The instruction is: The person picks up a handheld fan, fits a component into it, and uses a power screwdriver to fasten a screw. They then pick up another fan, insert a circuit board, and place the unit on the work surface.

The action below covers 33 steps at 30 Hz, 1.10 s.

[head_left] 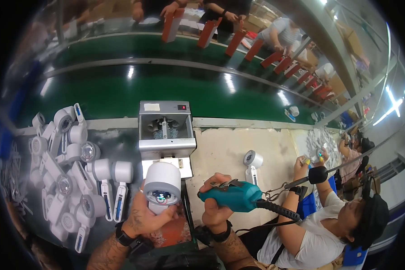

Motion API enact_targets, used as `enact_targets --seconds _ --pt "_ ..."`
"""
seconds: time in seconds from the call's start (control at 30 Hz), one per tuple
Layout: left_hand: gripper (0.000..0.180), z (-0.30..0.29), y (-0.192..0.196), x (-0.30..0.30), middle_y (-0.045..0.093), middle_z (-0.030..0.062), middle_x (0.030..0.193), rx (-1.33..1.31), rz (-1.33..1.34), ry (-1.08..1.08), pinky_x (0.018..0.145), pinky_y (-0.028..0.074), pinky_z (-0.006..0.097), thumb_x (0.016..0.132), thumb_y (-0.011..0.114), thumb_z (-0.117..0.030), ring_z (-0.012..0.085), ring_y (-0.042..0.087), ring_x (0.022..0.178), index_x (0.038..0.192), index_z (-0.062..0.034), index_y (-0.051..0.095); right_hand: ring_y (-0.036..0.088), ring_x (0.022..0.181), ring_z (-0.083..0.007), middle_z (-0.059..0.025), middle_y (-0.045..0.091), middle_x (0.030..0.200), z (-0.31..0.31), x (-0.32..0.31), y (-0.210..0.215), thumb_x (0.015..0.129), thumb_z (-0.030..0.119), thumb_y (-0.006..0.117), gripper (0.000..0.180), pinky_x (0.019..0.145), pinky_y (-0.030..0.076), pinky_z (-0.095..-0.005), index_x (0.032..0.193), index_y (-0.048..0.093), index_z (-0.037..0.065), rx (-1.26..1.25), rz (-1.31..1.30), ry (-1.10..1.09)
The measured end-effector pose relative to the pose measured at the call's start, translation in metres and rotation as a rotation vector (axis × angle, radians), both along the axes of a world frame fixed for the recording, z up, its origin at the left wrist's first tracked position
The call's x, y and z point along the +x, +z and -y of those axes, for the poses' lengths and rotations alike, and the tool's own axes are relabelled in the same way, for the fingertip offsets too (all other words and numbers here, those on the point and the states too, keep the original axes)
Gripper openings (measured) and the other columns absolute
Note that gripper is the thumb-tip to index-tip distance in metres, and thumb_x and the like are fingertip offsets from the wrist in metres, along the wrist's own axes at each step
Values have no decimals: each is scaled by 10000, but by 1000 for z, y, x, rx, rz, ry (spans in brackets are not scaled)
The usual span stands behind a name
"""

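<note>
My left hand point(150, 220) is closed around the handle of a white handheld fan point(163, 177). The fan's round head is tilted so its open end faces me, and small lit parts show inside its grey rim. In my right hand point(217, 211) is a teal electric screwdriver point(231, 196), lying nearly level with its tip end toward the fan but apart from it. A cord and a hanging hook join its rear. Straight ahead of the fan stands a grey screw feeder point(166, 128) with small screws in its tray.
A heap of white fans point(72, 175) covers the bench at left. Another fan point(253, 164) lies at right. A green conveyor point(175, 90) runs behind the feeder. At right a co-worker point(315, 220) handles parts; across the conveyor, people stand near upright orange boxes point(207, 33).
</note>
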<state>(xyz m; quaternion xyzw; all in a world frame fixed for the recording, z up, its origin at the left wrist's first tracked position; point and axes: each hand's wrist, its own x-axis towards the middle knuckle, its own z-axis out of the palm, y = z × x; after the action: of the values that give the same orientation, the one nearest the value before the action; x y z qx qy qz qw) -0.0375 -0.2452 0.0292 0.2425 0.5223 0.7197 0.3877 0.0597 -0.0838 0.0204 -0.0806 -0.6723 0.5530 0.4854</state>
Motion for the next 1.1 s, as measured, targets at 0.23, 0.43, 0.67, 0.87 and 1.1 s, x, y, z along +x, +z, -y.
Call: enact_targets --seconds 0.23,0.43,0.67,0.87,1.1 --pt "265 -2 -4 -2 677 100 858 -68 -61 0 616 575 307 858 668 25 166 687 687 1092 58 548 588 794 -165 -88 609 910 -6 3 0 899 429 713 664 668 482 -298 1325 474 -20 -19 -11 26" --pt "262 1 -7 0 680 100 828 -26 -89 -19 578 547 295 870 661 -60 169 681 671 1088 49 565 596 860 -170 -90 624 939 -8 9 -2 893 323 735 626 745 481 -299 1332 465 -32 -38 -14 80" --pt "560 -3 -11 4 669 119 798 109 -60 50 548 530 300 923 617 -472 180 647 618 1104 55 556 611 946 -160 -87 636 1011 -13 12 -13 886 130 713 582 848 489 -298 1363 443 -66 -16 15 114" --pt "620 -2 -16 1 662 105 762 64 -205 12 540 525 297 912 633 -537 176 641 604 1097 50 560 621 934 -154 -98 635 1040 -15 12 -10 879 98 718 584 829 506 -298 1355 433 -87 39 43 97" --pt "517 -7 -16 6 643 147 828 95 -159 94 524 502 296 951 592 -397 194 606 586 1196 47 491 616 878 -124 -88 636 1039 -14 8 -8 878 85 719 545 740 500 -242 1345 462 -34 52 -67 36"
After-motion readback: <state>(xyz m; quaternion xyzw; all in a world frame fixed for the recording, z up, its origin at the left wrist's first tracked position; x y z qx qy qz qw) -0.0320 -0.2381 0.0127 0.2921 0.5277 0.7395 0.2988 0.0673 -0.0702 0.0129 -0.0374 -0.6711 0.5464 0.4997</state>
